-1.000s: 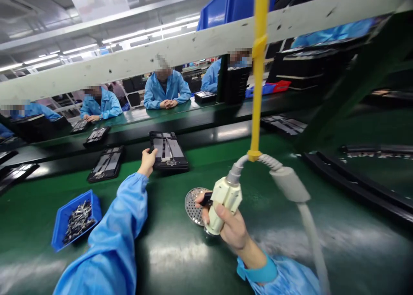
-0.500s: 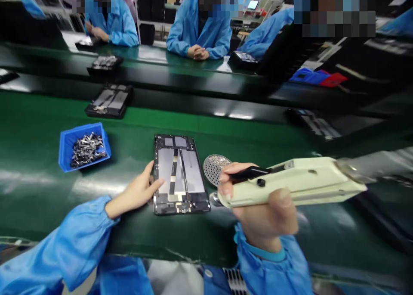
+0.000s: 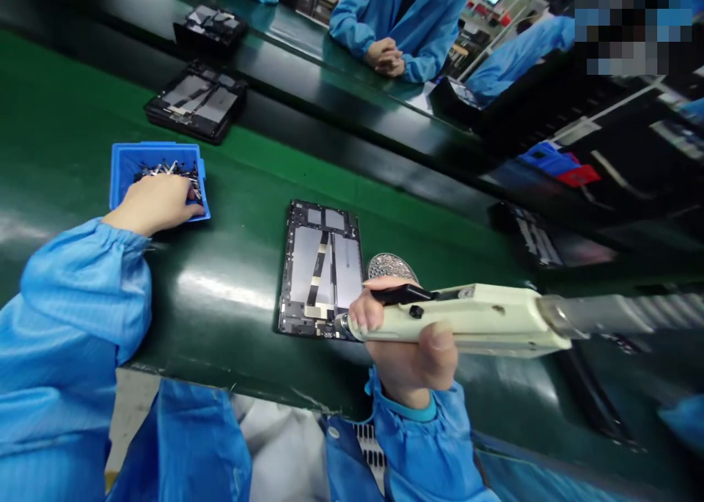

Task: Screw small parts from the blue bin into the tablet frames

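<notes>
My left hand (image 3: 157,200) reaches into a blue bin (image 3: 116,172) of small metal and black parts (image 3: 170,169). Its fingertips are hidden among the parts, so I cannot see whether they grip any. In my right hand (image 3: 410,363) is a cream electric screwdriver (image 3: 478,311) with a black lever, held level. Its metal nose lies over the lower right edge of an opened tablet (image 3: 346,267); whether it touches is unclear. The tablet lies flat, its grey battery panels and a dark ribbon cable showing. Partly behind my right hand sits a round dish of screws (image 3: 391,266).
A corrugated hose (image 3: 632,315) runs right from the screwdriver. Stacked opened tablets (image 3: 198,102) lie behind the blue bin, with another stack (image 3: 212,27) further back. Across the bench, a person in blue sits with clasped hands (image 3: 386,56). Blue and red bins (image 3: 555,163) stand back right.
My left hand has left the tablet's left edge and gone into the blue bin. The screwdriver's nose has come over the tablet's lower right edge. The view has tilted and shifted.
</notes>
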### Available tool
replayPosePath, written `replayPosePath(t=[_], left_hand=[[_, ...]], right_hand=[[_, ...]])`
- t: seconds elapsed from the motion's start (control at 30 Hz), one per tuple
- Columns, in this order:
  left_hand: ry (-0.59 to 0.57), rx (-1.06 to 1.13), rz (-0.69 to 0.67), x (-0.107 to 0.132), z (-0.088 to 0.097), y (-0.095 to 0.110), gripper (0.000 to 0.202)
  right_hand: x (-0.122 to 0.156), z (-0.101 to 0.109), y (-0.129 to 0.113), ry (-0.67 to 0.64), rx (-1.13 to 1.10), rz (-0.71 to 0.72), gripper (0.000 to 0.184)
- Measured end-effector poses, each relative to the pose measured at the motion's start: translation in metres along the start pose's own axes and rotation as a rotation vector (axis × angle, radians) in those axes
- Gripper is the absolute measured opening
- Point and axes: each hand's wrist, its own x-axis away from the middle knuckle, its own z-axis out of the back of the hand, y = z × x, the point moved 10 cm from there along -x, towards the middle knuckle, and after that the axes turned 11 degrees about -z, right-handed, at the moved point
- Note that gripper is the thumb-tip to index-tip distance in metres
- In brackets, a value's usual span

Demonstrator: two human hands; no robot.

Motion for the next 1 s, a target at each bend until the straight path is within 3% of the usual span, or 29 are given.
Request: replayPosePath(t=[0.13,0.43,0.67,0.8,0.9,1.0], left_hand=[[0.024,0.074,0.004,-0.007,-0.010,-0.002,0.031],[0.216,0.156,0.025,0.005,0.019,-0.008,0.041],[0.180,0.134,0.049,0.009,0.018,-0.009,0.033],[0.179,0.109,0.021,0.008,0.019,-0.005,0.029],[0.181,0.020,0.005,0.005,0.022,-0.005,0.028],[0.160,-0.062,0.046,0.001,0.021,-0.018,0.027]], right_hand=[[-0.002,0.002,0.006,0.025,0.033,-0.028,0.054],[-0.003,-0.001,0.007,0.011,0.024,-0.047,0.049],[-0.004,-0.002,0.008,0.040,0.029,-0.052,0.051],[-0.001,-0.004,-0.007,0.031,0.001,-0.031,0.055],[-0.002,0.008,-0.027,0.054,-0.013,0.023,0.056],[-0.011,0.040,-0.045,0.152,-0.001,0.103,0.047]])
